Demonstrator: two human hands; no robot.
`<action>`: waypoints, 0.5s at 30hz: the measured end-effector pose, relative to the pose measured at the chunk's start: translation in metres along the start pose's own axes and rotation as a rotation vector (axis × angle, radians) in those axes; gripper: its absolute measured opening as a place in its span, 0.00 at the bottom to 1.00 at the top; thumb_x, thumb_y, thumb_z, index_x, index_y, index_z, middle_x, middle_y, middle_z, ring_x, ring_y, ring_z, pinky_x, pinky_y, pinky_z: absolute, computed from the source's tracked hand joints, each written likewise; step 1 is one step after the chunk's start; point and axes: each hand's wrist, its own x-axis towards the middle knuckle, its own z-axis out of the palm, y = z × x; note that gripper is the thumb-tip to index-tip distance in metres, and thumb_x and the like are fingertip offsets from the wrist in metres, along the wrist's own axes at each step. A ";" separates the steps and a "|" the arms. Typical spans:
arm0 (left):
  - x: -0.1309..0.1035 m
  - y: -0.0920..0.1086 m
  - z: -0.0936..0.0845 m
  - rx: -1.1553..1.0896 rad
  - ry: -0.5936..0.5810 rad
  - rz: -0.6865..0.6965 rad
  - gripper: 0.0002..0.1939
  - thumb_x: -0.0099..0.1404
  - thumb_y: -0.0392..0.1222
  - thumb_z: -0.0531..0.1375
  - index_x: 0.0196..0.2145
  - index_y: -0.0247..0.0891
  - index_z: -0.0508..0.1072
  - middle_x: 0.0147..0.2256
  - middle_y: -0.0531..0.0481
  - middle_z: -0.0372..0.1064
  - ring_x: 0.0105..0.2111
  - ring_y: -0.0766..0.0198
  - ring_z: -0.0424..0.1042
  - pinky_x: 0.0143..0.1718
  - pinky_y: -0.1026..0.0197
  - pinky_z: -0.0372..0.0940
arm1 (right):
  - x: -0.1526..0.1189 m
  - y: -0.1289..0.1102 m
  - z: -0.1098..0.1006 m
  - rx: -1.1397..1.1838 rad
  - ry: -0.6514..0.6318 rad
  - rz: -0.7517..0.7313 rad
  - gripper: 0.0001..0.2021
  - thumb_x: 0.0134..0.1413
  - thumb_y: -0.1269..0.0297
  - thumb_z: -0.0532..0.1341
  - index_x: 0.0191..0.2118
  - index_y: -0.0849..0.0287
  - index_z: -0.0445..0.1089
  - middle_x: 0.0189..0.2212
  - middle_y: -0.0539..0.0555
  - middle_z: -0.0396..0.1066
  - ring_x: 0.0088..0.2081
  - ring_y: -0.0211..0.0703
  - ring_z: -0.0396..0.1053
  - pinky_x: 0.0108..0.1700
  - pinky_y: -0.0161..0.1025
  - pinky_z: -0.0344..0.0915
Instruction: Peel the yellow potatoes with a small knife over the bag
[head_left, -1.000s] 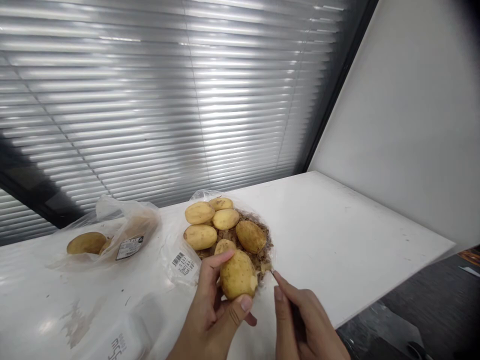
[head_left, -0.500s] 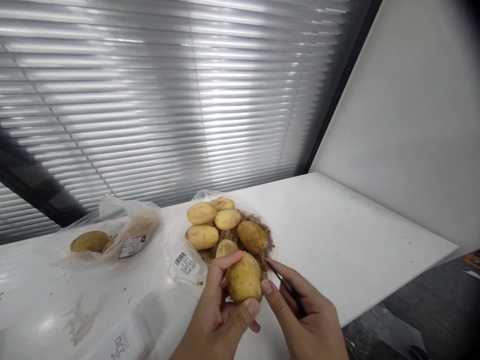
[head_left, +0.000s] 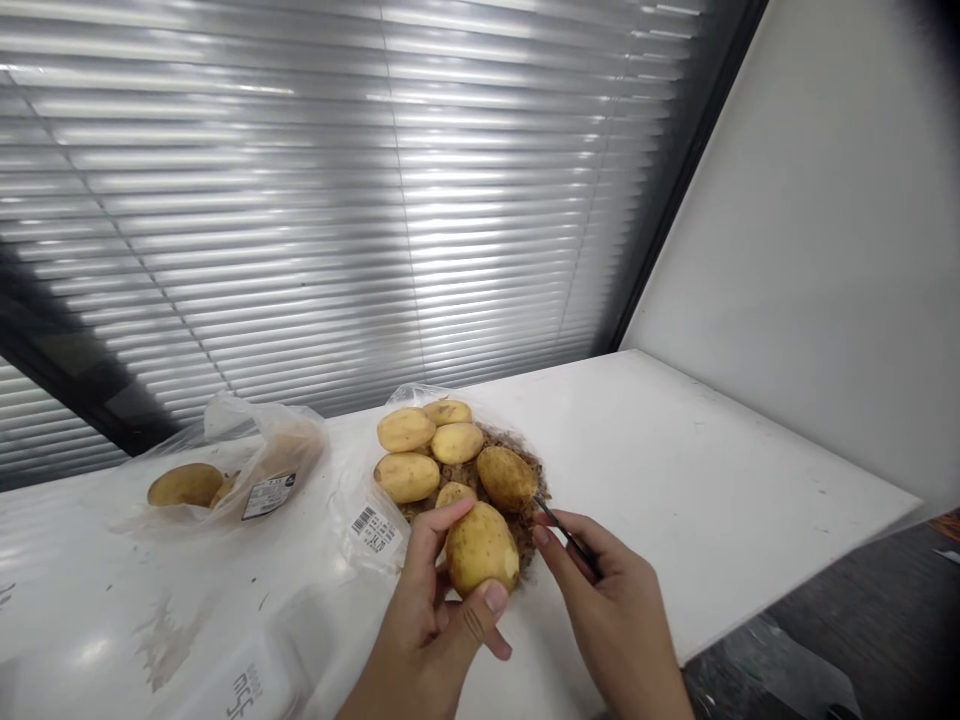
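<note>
My left hand (head_left: 442, 610) is closed around a potato (head_left: 481, 550), with fingers behind and thumb along its lower side. A pale patch shows at the potato's right end. My right hand (head_left: 607, 585) grips a slim dark tool (head_left: 568, 537), its tip pointing up and left; its exact kind is unclear. That tip is apart from the held potato and close in view to a browner potato (head_left: 508, 478). Behind my hands several yellow potatoes (head_left: 406, 477) lie on a clear plastic bag (head_left: 356, 490) among brown scraps (head_left: 536, 470).
To the left, another clear bag (head_left: 289, 455) with a label holds potatoes (head_left: 184, 485). A whitish printed container (head_left: 247, 680) is at the near left edge of the white table (head_left: 675, 470). Window blinds (head_left: 300, 200) stand behind, a white wall (head_left: 825, 250) at right.
My right hand has drawn slightly away from the held potato, lifting the tool's tip. The potato has turned a little, so its pale patch now shows.
</note>
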 end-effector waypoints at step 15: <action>0.005 0.016 -0.006 -0.150 0.069 -0.027 0.26 0.66 0.48 0.62 0.58 0.45 0.59 0.44 0.46 0.67 0.35 0.56 0.74 0.27 0.53 0.74 | 0.011 0.010 0.006 -0.138 0.010 0.060 0.17 0.43 0.58 0.64 0.38 0.63 0.77 0.26 0.54 0.75 0.26 0.43 0.70 0.29 0.35 0.67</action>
